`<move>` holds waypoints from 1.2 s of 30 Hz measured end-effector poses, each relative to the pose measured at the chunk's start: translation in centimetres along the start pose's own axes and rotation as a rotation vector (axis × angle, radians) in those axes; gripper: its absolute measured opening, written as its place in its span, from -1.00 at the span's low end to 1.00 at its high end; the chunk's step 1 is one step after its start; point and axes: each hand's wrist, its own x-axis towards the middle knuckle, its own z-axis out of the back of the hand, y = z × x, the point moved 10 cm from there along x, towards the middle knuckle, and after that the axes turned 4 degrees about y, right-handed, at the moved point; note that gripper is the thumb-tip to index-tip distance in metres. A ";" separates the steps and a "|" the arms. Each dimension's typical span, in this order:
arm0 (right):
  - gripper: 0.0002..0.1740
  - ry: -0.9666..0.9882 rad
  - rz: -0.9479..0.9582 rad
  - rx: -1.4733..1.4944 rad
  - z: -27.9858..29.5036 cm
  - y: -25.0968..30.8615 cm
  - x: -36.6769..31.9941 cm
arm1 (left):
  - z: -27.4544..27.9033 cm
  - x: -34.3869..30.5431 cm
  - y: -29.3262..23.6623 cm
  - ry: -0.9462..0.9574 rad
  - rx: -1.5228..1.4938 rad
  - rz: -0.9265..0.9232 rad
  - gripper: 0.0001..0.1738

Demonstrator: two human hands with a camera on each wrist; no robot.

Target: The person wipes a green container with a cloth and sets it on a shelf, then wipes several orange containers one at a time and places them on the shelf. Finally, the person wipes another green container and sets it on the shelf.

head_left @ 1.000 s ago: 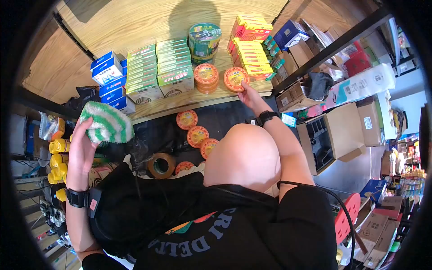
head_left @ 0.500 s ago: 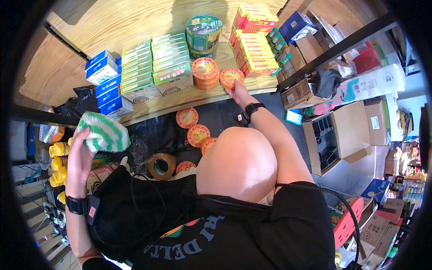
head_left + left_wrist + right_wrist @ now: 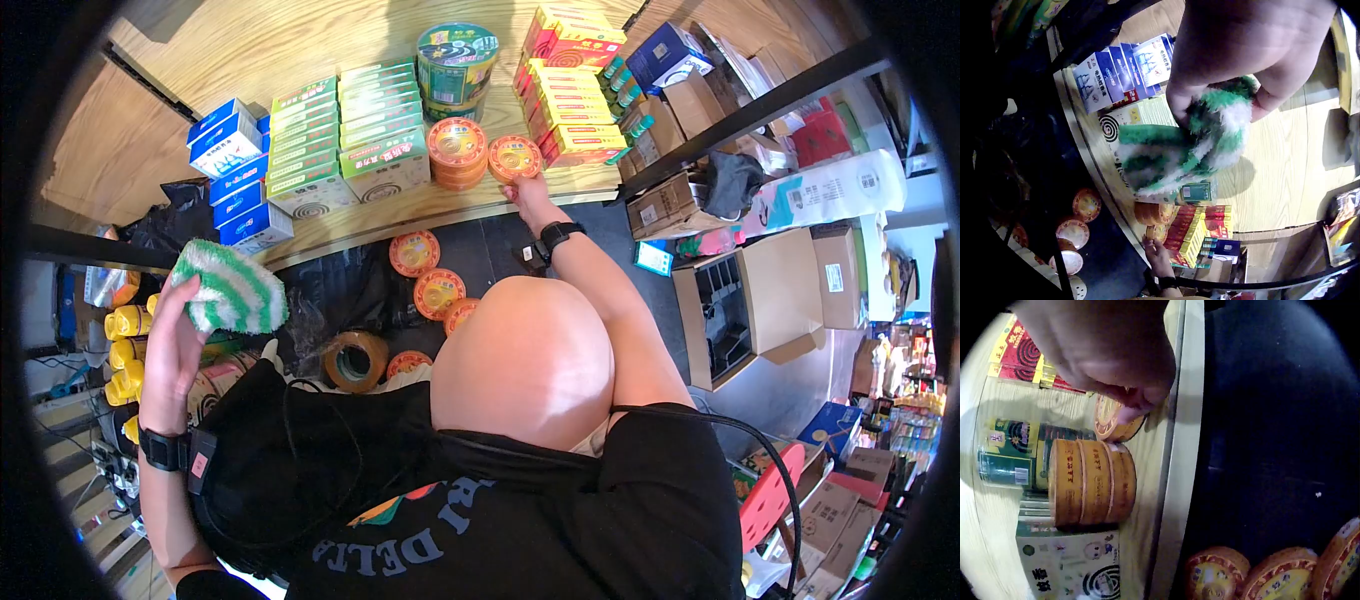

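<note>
My right hand (image 3: 530,196) holds the near edge of a round orange mosquito coil tin (image 3: 515,158). That tin lies flat at the front of the wooden shelf (image 3: 390,218), right beside a stack of three matching tins (image 3: 1091,481). In my left hand (image 3: 172,345) is a fluffy green-and-white striped cloth (image 3: 235,290), gripped between thumb and fingers. The left wrist view shows the cloth (image 3: 1179,147) bunched and hanging in front of the shelf goods, partly hiding them.
Green coil boxes (image 3: 385,150), blue boxes (image 3: 245,190), a green tub (image 3: 457,70) and red-yellow boxes (image 3: 570,110) line the shelf. Below its front edge lie several more orange tins (image 3: 414,253) and a tape roll (image 3: 355,362). A dark metal post (image 3: 740,115) stands at right.
My right hand has brought the orange tin down and left, onto the shelf beside the stack. In the last half second it has barely moved. The left hand keeps holding the cloth.
</note>
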 end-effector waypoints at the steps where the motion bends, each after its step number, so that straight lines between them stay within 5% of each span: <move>1: -0.68 0.045 -0.031 0.012 -0.3 0.1 0.0 | -0.1 0.0 0.0 0.002 0.005 -0.002 -0.47; 7: -0.63 -0.073 -0.072 -0.281 3.0 2.3 -2.0 | -0.2 0.2 0.2 0.017 0.017 0.012 -0.43; 11: -0.54 -0.767 0.516 -0.854 9.5 11.4 -4.7 | -0.2 0.0 0.1 -0.026 0.031 0.006 -0.48; 13: -0.48 -0.860 0.591 -0.873 11.2 14.5 -5.6 | -0.1 -0.1 0.2 -0.036 0.035 0.003 -0.51; 15: -0.48 -0.765 0.417 -0.487 17.7 12.0 0.8 | 0.0 0.1 0.4 -0.017 0.033 0.011 -0.50; 18: -0.57 -0.565 0.298 -0.098 14.0 14.4 -2.4 | 0.1 0.1 0.5 -0.037 0.026 0.026 -0.50; 21: -0.58 -0.369 0.212 -0.076 13.2 14.5 -0.1 | -0.1 0.2 0.5 -0.011 0.025 0.026 -0.40; 36: -0.44 -0.227 0.119 0.069 10.9 14.3 -0.1 | -2.2 0.6 0.2 0.009 0.064 0.026 -0.42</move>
